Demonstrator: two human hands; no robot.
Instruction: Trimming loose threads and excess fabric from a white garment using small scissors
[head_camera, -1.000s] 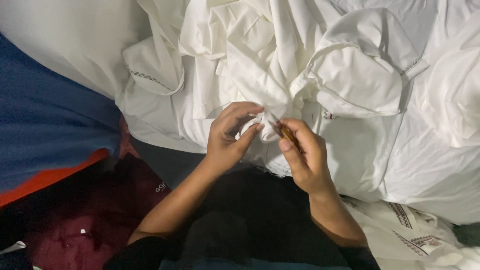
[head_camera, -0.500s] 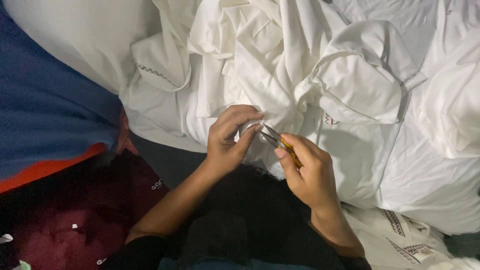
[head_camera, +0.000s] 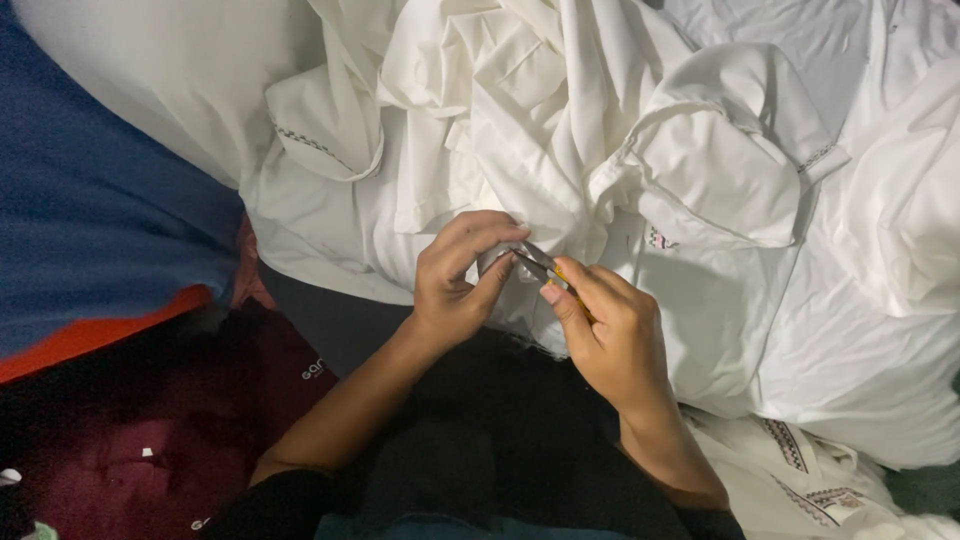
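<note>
My left hand pinches a small fold of white fabric from the pile of white garments. My right hand grips a small metal thread snipper with a yellow handle, its tip against the pinched fold. Both hands meet just above my dark-clothed lap. The snipper's handle is mostly hidden inside my fingers.
White garments with dark embroidered trim lie heaped ahead and to the right. A blue cloth with an orange edge lies at the left, with a maroon garment below it.
The view has shifted slightly; my hands stay together on the fold, with the snipper's tip drawn closer to my left fingers.
</note>
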